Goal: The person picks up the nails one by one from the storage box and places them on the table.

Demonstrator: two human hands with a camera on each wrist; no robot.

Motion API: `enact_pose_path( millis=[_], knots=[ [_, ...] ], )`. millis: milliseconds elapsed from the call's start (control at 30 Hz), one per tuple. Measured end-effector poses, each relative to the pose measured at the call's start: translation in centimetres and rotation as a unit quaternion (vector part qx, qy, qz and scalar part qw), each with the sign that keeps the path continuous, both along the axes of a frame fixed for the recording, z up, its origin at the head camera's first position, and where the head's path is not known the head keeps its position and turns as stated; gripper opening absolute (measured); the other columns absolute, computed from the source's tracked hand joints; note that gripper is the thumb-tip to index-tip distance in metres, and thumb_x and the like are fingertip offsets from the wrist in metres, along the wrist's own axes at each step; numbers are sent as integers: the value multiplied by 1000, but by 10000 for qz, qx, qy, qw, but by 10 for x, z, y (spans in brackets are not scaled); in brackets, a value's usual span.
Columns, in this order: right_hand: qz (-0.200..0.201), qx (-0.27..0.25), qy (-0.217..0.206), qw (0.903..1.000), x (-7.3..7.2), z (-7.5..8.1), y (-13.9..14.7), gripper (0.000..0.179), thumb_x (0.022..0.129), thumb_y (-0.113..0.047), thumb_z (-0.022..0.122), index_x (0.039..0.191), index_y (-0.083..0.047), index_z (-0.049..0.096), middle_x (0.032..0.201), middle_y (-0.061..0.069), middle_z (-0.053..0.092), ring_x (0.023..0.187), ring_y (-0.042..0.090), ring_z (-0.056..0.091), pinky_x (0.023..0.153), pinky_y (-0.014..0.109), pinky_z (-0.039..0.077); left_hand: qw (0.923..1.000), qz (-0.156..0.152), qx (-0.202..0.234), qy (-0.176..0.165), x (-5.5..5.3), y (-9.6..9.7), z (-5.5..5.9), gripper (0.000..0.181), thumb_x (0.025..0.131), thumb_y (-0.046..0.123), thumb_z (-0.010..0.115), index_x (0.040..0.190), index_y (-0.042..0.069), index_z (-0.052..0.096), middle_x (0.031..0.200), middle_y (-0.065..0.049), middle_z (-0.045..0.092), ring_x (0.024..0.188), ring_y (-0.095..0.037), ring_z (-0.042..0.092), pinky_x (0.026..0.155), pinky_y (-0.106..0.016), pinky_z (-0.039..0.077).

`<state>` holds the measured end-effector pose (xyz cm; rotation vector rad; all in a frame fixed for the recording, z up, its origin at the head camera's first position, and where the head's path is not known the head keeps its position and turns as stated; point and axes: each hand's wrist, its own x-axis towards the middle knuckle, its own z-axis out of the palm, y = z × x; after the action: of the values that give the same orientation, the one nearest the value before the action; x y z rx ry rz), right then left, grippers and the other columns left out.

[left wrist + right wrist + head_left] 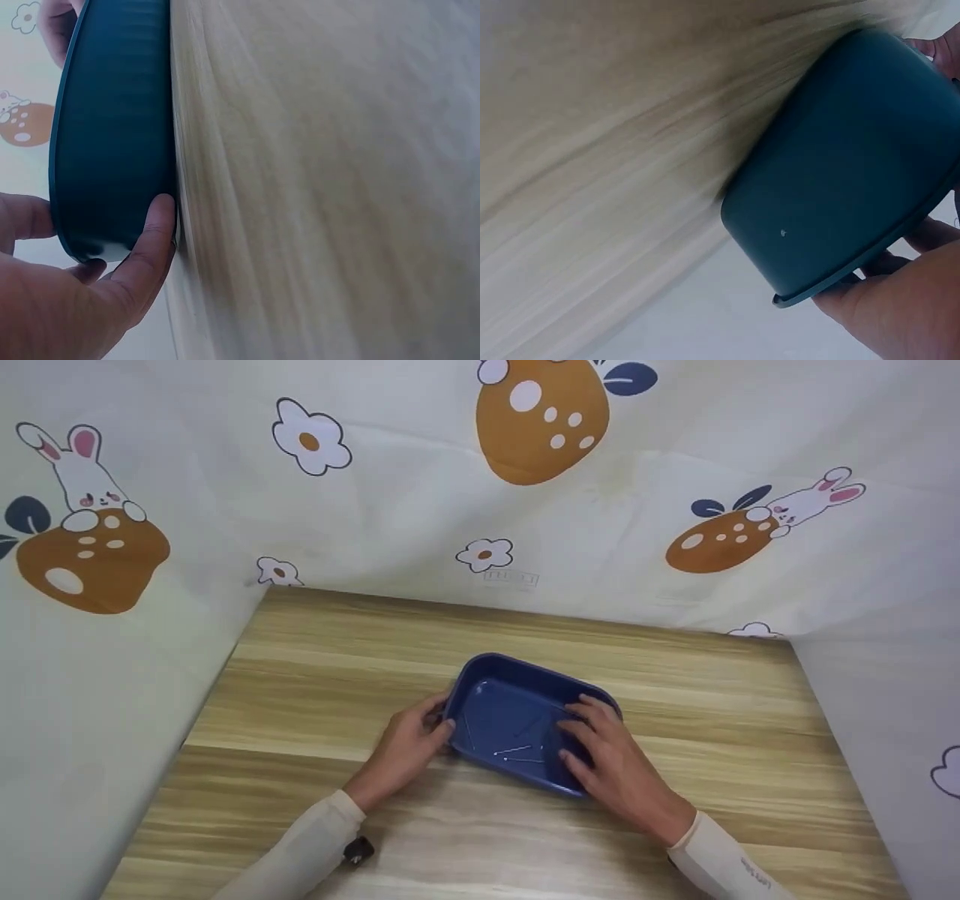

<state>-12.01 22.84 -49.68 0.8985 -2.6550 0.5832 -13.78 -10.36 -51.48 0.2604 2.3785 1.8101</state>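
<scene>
A dark blue rectangular plastic basin (pixel 517 699) sits at an angle on the wood-grain table, its outer wall (pixel 112 112) filling much of the left wrist view. Several thin, pin-like sticks (pixel 517 750) with small pale tips lie scattered on its floor. My left hand (pixel 409 739) grips the basin's left end, thumb at the rim and fingers along the outside wall. Over the right end, my right hand (pixel 615 757) reaches across the rim with spread, loosely bent fingers inside the basin. Whether those fingertips touch a stick cannot be told.
The wood-grain table (pixel 315 660) extends around the basin. Pale sheeting (pixel 390 510) printed with rabbits, fruit and flowers rises behind the table and at both sides. A small black device (pixel 358 850) is at the left sleeve.
</scene>
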Motion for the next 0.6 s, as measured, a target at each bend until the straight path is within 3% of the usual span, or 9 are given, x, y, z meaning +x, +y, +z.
enact_pose_path(
  millis=[333,600],
  knots=[
    [299,202,-503,9981,-10,4,-9,23,91,-17,84,112,-7,79,127,13,70,140,44,51,118,57,43,9999,37,117,-93,1,0,0,52,102,10,64,150,-6,52,141,-23,64,121,-32,68,88,-29,64],
    [580,338,-302,9973,-14,4,-15,19,82,-15,91,97,-9,82,123,18,71,135,50,52,116,63,42,9991,10,369,-190,0,-1,-2,49,102,8,63,148,-8,53,136,-29,65,112,-35,72,85,-35,66]
  ],
)
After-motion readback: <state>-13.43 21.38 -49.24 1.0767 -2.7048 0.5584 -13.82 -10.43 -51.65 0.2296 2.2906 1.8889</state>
